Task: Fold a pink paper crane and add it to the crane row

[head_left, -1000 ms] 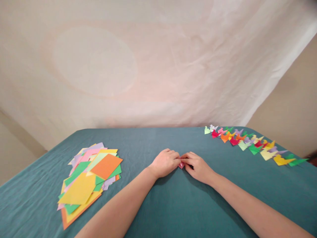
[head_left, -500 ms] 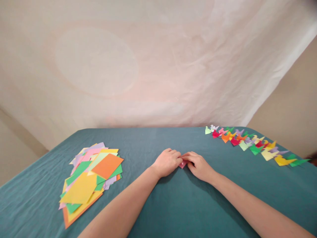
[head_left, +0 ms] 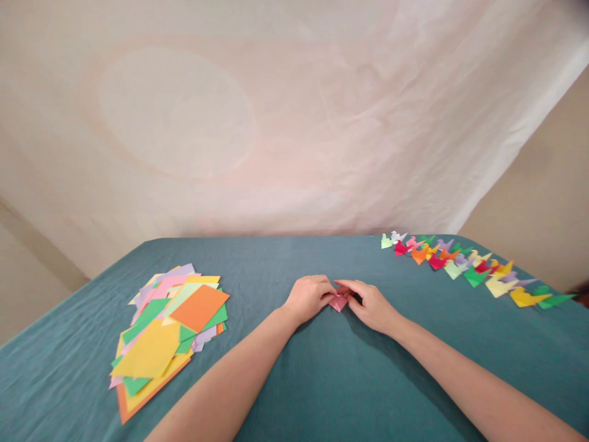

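Folded paper, pink, one piece (head_left: 338, 304), on the teal cloth (head_left: 262, 264) between both hands, more exposed than half a second ago; left hand (head_left: 311, 301) pinching its left side; right hand (head_left: 372, 308) at its right, forefinger now raised farther from thumb, grip indeterminable.
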The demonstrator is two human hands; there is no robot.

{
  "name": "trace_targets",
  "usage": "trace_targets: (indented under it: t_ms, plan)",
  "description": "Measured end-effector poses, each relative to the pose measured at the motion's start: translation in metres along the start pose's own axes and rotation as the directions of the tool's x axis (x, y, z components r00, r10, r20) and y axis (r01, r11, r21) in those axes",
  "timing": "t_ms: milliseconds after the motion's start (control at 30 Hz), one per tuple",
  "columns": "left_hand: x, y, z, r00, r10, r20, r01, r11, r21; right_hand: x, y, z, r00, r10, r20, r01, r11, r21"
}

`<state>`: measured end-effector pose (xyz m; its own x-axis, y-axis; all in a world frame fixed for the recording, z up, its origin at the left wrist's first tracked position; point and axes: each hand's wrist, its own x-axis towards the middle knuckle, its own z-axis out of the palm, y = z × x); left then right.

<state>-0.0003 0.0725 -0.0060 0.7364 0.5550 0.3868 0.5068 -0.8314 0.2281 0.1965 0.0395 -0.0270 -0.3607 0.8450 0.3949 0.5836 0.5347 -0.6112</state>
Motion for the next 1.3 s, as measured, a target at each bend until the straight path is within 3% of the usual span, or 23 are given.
trace_targets:
  t_ms: [267, 733, 1033, 1300]
  plan:
    - [0.000, 0.000, 0.002, 1.000, -0.025, 0.001, 0.025, 1.000, 0.012, 0.001, -0.008, -0.003, 0.999, -0.033, 0.025, 0.034, 0.998, -0.054]
    - [0.000, 0.004, 0.001, 0.998, 0.056, 0.012, -0.057, 0.986, 0.156, 0.002, -0.019, -0.006, 0.996, -0.082, 0.032, 0.086, 0.983, -0.163]
    - [-0.001, 0.005, -0.006, 0.994, 0.102, 0.033, -0.105, 0.987, 0.123, 0.001, -0.017, -0.005, 0.994, -0.110, 0.021, 0.112, 0.975, -0.189]
    - [0.001, 0.008, -0.007, 0.990, 0.129, 0.058, -0.138, 0.972, 0.192, 0.002, -0.019, -0.005, 0.994, -0.103, 0.035, 0.108, 0.973, -0.203]
